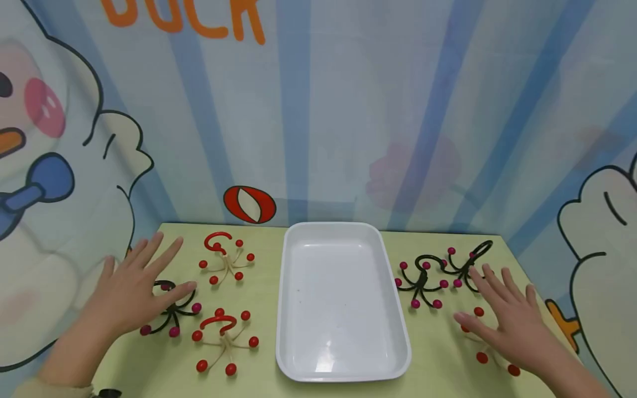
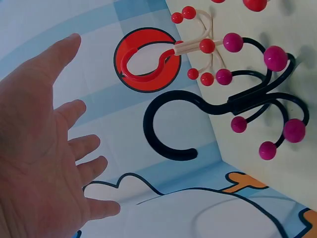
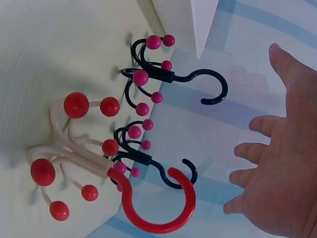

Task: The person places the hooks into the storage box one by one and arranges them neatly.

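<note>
My left hand point(image 1: 131, 293) hovers with spread fingers over a black multi-prong hook point(image 1: 172, 310) with magenta ball tips, partly covering it. Beside it stand two beige multi-prong hooks with red balls and red curved tops, one farther back point(image 1: 226, 262) and one nearer point(image 1: 225, 338). On the right, my right hand point(image 1: 517, 331) is held with fingers apart above another red-and-beige hook point(image 3: 89, 159), which it partly hides in the head view. Two black hooks, one near the tray point(image 1: 421, 281) and one farther right point(image 1: 465, 271), stand beyond it. Neither hand holds anything.
A white rectangular tray point(image 1: 343, 298) lies in the middle of the pale yellow table point(image 1: 264, 381), between the two groups of hooks. Behind the table hangs a blue striped cloth point(image 1: 328, 110) with cartoon prints.
</note>
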Motion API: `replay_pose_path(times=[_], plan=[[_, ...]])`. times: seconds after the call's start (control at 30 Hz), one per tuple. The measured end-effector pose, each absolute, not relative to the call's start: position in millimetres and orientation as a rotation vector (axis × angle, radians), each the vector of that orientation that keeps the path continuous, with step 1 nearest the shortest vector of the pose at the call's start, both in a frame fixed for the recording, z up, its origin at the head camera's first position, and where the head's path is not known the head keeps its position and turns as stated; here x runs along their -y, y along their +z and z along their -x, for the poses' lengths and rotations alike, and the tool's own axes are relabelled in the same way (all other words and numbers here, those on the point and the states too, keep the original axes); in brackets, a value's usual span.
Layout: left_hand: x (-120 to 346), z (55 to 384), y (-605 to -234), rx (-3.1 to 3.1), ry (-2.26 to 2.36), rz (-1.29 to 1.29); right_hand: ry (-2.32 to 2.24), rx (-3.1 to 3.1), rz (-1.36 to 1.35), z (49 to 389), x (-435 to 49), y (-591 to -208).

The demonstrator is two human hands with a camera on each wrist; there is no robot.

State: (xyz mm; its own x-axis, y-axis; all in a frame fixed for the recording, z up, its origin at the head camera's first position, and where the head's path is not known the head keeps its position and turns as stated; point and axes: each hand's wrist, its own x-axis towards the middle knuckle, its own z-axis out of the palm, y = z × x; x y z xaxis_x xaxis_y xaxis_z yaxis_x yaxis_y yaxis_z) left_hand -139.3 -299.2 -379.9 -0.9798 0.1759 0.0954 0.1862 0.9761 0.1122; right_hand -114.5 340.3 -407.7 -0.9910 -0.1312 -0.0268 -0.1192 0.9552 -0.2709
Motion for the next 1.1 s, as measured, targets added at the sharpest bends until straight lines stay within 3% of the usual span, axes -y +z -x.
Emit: replay_pose_path(times=[0.73, 1.1], plan=[[289, 195, -345, 3.112, -0.248, 0.502, -0.951, -2.772, 0.343, 120, -304, -410], [288, 215, -341, 3.177, -0.334, 0.519, -1.178, -2.599, 0.160, 124, -298, -432]])
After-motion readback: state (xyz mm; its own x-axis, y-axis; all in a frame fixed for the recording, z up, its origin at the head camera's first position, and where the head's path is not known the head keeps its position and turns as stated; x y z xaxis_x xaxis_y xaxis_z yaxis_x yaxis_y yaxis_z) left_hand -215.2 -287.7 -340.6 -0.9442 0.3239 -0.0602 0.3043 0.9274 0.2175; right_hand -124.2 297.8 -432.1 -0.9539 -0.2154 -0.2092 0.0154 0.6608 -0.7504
